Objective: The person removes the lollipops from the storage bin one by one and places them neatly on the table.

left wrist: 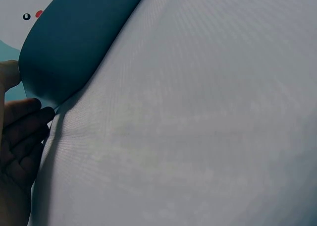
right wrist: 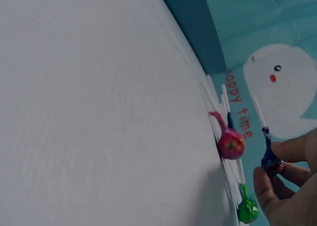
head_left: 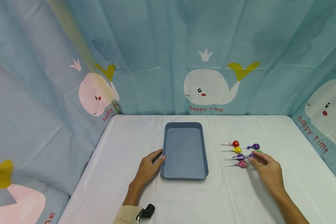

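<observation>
My right hand pinches a lollipop in a dark blue-purple wrapper between thumb and fingers. In the right wrist view its white stick points up, and it hangs apart from the others. Around that hand lie a pink lollipop, a yellow lollipop, a red lollipop and a green lollipop, along with more purple ones. My left hand rests against the left side of a blue-grey tray, thumb at the rim and fingers loosely extended along the outer wall.
A white cloth covers the table. Behind it and at both sides hangs a blue curtain with whale prints. A black device sits at my left cuff.
</observation>
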{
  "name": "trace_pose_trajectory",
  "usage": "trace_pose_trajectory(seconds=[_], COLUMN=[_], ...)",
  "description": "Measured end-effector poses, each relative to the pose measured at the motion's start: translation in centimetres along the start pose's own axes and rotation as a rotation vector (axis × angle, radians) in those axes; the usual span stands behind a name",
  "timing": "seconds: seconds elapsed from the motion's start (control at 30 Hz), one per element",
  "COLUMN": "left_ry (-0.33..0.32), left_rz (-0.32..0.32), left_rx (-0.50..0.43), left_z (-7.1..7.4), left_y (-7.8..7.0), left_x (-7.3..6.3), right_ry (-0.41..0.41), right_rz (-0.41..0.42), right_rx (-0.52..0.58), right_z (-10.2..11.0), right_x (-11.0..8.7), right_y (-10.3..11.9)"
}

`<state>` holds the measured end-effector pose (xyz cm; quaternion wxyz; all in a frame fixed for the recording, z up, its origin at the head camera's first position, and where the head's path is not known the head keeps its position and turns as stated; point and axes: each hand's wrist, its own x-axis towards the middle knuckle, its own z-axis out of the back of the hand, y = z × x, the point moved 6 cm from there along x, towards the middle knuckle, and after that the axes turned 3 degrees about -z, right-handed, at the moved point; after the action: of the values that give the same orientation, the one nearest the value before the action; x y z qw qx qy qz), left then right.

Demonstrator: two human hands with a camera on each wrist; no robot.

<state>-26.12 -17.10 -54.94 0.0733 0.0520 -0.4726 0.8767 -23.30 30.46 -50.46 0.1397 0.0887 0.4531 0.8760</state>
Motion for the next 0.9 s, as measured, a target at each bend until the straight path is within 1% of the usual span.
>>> trace_pose_trajectory(seconds=[0.17,0.37,0.47,0.7,0.9], left_ry=[0.006,0.002,0.001,0.006,0.005], left_rz=[0.009,0.021,0.023,0.026,0.024], left_rx=[0.003,0.006,0.002,-0.011,-0.008], left_z=[0.0,0.2,0.2,0.3,0.3], left_y=[0.0,0.2,0.1,0.1,0.1], left_x=[0.0,-0.1,-0.2,-0.2,-0.2], right_ry=[-0.021,-0.011,-0.009,-0.039,-0.01], right_rz=[-0.026,-0.038,-0.054,-0.074,-0.094], right_rx=[-0.012,-0.049,-0.076,-0.162,-0.212], right_z=[0.7,1.3,1.7,2.6,3.0], right_x=[0.1,0.3,0.4,0.9,1.3], right_y=[-0.8,-1.4,-1.8,-2.5,-3.1])
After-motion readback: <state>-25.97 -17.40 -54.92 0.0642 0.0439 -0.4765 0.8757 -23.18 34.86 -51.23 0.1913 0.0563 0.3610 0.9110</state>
